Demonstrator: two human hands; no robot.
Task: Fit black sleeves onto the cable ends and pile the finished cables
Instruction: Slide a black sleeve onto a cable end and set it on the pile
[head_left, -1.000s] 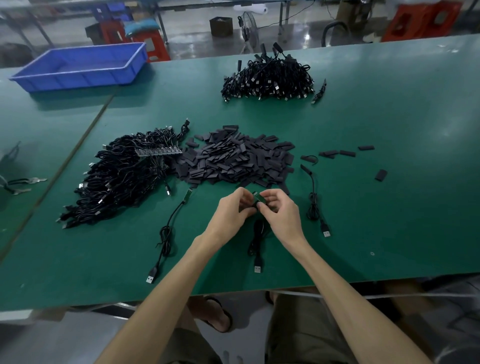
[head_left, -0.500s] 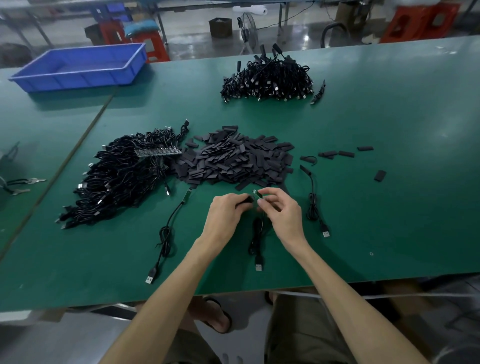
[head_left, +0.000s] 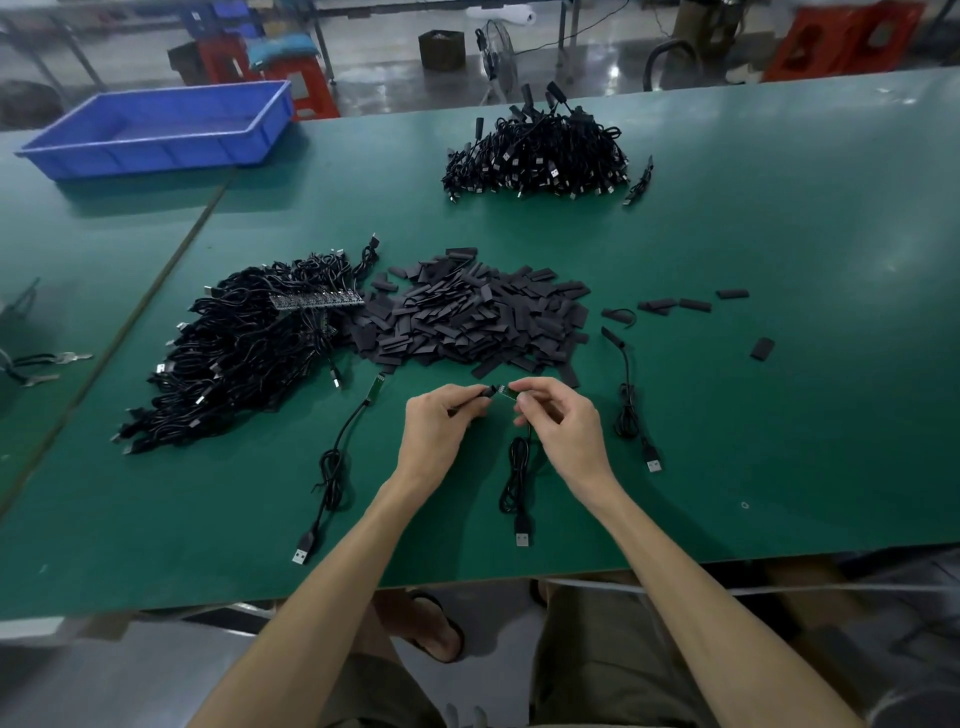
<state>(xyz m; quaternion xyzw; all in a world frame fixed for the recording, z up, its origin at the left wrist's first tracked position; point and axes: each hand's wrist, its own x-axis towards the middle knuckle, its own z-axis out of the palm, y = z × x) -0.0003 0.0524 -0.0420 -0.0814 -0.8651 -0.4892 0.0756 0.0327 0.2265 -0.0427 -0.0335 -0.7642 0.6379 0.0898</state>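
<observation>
The left hand (head_left: 441, 426) and the right hand (head_left: 563, 431) are close together just above the green table (head_left: 779, 441). There is a small gap between them. The left hand pinches a black sleeve (head_left: 485, 393) between thumb and finger. The right hand pinches the little green board (head_left: 508, 393) at the end of a cable (head_left: 517, 478). The sleeve and the board point at each other and their tips meet. I cannot tell if the board is inside the sleeve yet. The cable drops down between the two wrists and lies in loops on the table. Its plug (head_left: 523, 536) is nearer the person than the hands are.

Just past the hands is a big heap of sleeves (head_left: 478, 317). Past the left hand and off to its side is a heap of bare cables (head_left: 234, 364). A strip of boards (head_left: 317, 300) lies on top of it. Far past both hands sits the finished pile (head_left: 535, 156). Beside the left hand lies a second cable (head_left: 337, 462) with a bare green end. Beside the right hand lies a third cable (head_left: 628, 410) with a sleeve on its far end. A few loose sleeves (head_left: 675, 305) lie farther out past the right hand. A blue bin (head_left: 161, 127) stands far off on the left hand's side. Any marks on the plugs and boards are too small to read.
</observation>
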